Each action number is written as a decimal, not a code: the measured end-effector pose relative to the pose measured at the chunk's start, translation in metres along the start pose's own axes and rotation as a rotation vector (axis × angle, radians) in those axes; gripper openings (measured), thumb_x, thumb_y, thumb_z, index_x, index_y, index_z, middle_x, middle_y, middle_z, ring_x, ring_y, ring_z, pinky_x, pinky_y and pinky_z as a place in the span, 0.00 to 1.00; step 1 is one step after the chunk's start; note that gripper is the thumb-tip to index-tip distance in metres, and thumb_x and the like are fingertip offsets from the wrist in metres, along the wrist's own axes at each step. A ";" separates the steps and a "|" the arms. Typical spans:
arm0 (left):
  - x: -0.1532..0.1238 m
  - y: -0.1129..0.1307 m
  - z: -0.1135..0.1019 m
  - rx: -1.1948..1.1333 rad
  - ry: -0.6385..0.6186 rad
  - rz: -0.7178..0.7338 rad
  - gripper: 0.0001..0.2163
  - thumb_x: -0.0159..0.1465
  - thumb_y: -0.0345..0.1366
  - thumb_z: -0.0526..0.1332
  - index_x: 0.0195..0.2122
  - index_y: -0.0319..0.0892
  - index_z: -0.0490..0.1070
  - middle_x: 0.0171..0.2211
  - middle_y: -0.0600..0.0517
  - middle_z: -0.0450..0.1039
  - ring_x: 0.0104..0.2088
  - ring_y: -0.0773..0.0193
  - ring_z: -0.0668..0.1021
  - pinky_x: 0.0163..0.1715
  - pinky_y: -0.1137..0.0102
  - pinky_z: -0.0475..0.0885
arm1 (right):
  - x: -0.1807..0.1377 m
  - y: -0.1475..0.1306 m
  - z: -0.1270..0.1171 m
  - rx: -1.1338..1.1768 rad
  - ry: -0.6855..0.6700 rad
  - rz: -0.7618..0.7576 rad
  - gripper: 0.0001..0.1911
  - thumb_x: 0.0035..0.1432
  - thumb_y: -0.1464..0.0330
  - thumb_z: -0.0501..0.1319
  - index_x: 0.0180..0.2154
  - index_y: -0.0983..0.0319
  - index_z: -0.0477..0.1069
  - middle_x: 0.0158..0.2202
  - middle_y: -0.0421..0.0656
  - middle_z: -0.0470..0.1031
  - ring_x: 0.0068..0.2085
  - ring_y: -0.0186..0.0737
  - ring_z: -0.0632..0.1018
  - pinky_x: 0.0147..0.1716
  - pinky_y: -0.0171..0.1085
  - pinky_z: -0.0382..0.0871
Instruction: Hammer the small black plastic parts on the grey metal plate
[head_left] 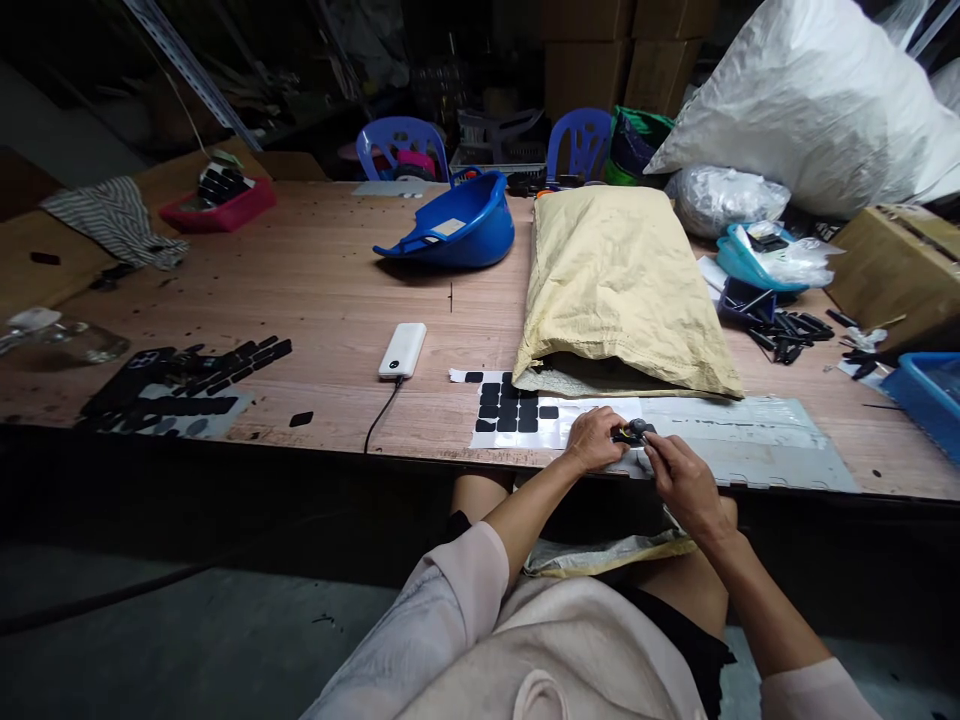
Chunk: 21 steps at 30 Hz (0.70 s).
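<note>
At the table's front edge, my left hand (595,438) is closed on a small dark part (636,431) with a touch of yellow by the fingertips; its exact kind is too small to make out. My right hand (684,483) pinches at the near right side of that part, and what lies between its fingers is hidden. Left of my hands lies a white backing sheet (551,436) bearing rows of black rounded-square stickers (508,413). Under and right of my hands stretches a grey taped strip (780,450). A large yellowish sack (611,280) lies just beyond, its open mouth towards me.
A white power bank (403,350) with a black cable lies left of centre. Behind it sits a blue scoop-shaped basket (469,225). Black strips (240,365) lie far left. Black cylindrical pieces (795,333), a cardboard box (900,265) and a blue bin (926,395) occupy the right.
</note>
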<state>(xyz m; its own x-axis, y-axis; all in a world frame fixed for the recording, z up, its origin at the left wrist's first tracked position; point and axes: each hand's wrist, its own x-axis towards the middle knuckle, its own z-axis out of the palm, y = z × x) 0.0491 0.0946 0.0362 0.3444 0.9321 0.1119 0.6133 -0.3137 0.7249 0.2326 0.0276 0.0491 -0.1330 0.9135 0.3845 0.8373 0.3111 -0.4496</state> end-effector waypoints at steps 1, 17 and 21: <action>0.000 0.000 0.000 -0.001 0.004 0.008 0.11 0.54 0.31 0.71 0.39 0.45 0.80 0.38 0.52 0.77 0.41 0.59 0.77 0.45 0.67 0.73 | -0.001 0.001 0.001 -0.016 -0.010 0.008 0.20 0.73 0.57 0.52 0.52 0.57 0.78 0.39 0.46 0.79 0.38 0.43 0.80 0.37 0.39 0.72; -0.001 0.001 0.000 -0.024 0.009 0.028 0.06 0.54 0.33 0.73 0.33 0.44 0.80 0.35 0.52 0.75 0.40 0.59 0.77 0.46 0.66 0.73 | 0.000 -0.022 -0.016 0.009 0.177 -0.058 0.18 0.72 0.61 0.54 0.55 0.57 0.77 0.42 0.47 0.80 0.42 0.43 0.81 0.45 0.41 0.75; -0.001 0.001 0.001 -0.018 0.011 0.016 0.06 0.54 0.32 0.73 0.33 0.43 0.80 0.35 0.51 0.76 0.39 0.59 0.77 0.44 0.66 0.73 | -0.008 -0.015 -0.004 0.015 0.043 -0.039 0.20 0.73 0.59 0.52 0.53 0.56 0.78 0.38 0.46 0.80 0.37 0.42 0.80 0.39 0.40 0.75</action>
<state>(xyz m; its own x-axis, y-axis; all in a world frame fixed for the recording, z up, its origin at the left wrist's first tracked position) 0.0504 0.0933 0.0361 0.3463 0.9289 0.1316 0.5946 -0.3258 0.7351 0.2237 0.0146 0.0560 -0.1423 0.8887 0.4359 0.8239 0.3504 -0.4455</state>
